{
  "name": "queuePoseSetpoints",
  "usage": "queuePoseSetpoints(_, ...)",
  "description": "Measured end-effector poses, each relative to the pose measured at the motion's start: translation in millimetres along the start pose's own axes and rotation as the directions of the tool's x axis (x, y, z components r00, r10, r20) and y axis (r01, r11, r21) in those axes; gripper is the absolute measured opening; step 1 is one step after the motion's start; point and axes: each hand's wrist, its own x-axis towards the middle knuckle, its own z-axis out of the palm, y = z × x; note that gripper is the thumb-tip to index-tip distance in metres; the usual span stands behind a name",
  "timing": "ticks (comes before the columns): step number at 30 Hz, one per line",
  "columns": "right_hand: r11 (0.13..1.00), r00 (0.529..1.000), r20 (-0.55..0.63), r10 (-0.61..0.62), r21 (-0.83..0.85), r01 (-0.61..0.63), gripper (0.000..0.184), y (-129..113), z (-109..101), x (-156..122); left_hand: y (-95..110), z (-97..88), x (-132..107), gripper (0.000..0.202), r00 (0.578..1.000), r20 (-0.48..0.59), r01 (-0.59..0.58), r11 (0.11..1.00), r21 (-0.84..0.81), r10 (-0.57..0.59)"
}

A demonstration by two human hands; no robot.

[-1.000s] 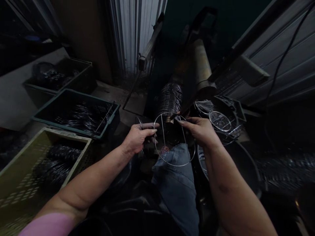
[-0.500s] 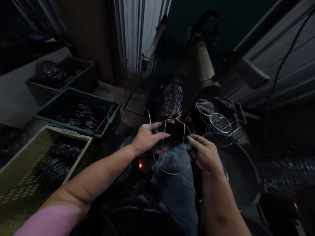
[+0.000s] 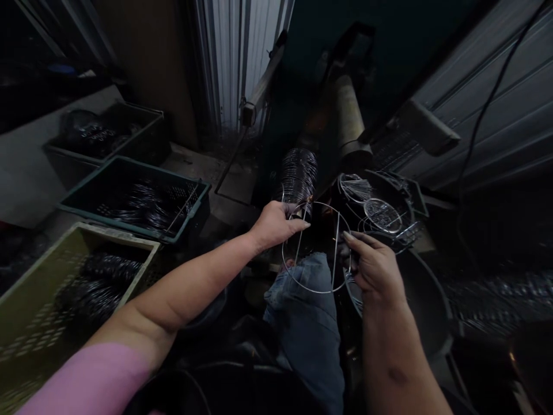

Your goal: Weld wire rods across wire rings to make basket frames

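Note:
A round wire ring with two straight cross wires (image 3: 315, 285) hangs between my hands, above my knee in blue jeans (image 3: 305, 323). My left hand (image 3: 276, 223) pinches its upper left rim, fingers closed on the wire. My right hand (image 3: 375, 266) grips the right rim, fingers curled round it. Just behind the ring stands a stack of dark wire rings (image 3: 298, 173) on a machine's arm, close to my left fingertips.
Three plastic crates with dark wire parts sit at the left: an olive one (image 3: 125, 245), a green one (image 3: 181, 184), a dark one (image 3: 149, 112). A dark round basin (image 3: 436, 311) and a bin of wire pieces (image 3: 380, 213) lie at the right. Corrugated sheet walls stand behind.
Both hands have shifted right and slightly up with the ring. My left hand has moved from the left rim to the top, close to the ring stack.

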Motion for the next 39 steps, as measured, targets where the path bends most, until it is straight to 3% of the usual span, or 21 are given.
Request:
queuePoseSetpoints(7, 1.0, 1.0, 0.003, 0.006, -0.005, -0.006, 0.035, -3.0, -1.8, 2.6, -2.6, 3.5, 5.9, 0.023, 0.999, 0.036, 0.003, 1.0, -0.018, -0.002)
queuePoseSetpoints(11, 1.0, 0.999, 0.032, -0.018, 0.01, 0.018, 0.033, 0.0, -0.7, 1.5, -2.1, -0.4, -4.1, 0.053, 0.999, 0.01, 0.05, 0.992, -0.114, -0.05)
queuePoseSetpoints(15, 0.998, 0.998, -0.042, -0.042, 0.047, 0.044, 0.035, 2.4, 2.6, 3.9, -8.7, -17.7, -28.1, 0.076, 0.983, -0.109, 0.124, 0.974, -0.187, -0.146)
queuePoseSetpoints(18, 0.996, 0.996, -0.071, -0.062, 0.055, 0.066, 0.035, 6.3, 6.0, 6.1, -16.1, -36.0, -54.2, 0.074, 0.974, -0.108, 0.158, 0.937, -0.312, -0.2)
queuePoseSetpoints(22, 0.995, 0.996, -0.006, -0.087, 0.053, 0.087, 0.033, 14.7, 17.0, 5.9, -24.0, -55.3, -90.0, 0.07, 0.954, -0.087, 0.232, 0.891, -0.39, -0.287)
queuePoseSetpoints(27, 0.988, 0.986, -0.057, -0.156, -0.002, 0.156, 0.03, 21.4, 35.6, 13.7, -32.5, -62.3, -118.7, 0.066, 0.934, -0.067, 0.29, 0.854, -0.431, -0.351)
queuePoseSetpoints(31, 0.991, 0.995, 0.055, -0.085, -0.099, 0.09, 0.033, 26.9, 37.8, 17.9, -33.5, -63.9, -130.6, 0.061, 0.94, 0.019, 0.302, 0.802, -0.515, -0.342)
queuePoseSetpoints(35, 0.965, 0.987, 0.156, -0.044, -0.248, 0.082, 0.04, 55.4, 41.3, -5.2, -28.1, -70.7, -137.9, 0.055, 0.952, 0.171, 0.302, 0.677, -0.671, -0.255)
queuePoseSetpoints(37, 0.945, 0.965, 0.263, -0.017, -0.311, 0.101, 0.042, 78.9, 50.5, -25.2, -25.5, -73.7, -139.6, 0.055, 0.949, 0.242, 0.316, 0.592, -0.742, -0.203)
queuePoseSetpoints(39, 0.929, 0.911, 0.411, 0.032, -0.348, 0.124, 0.036, 101.1, 62.3, -43.1, -24.3, -75.4, -140.3, 0.056, 0.945, 0.28, 0.327, 0.547, -0.771, -0.17)
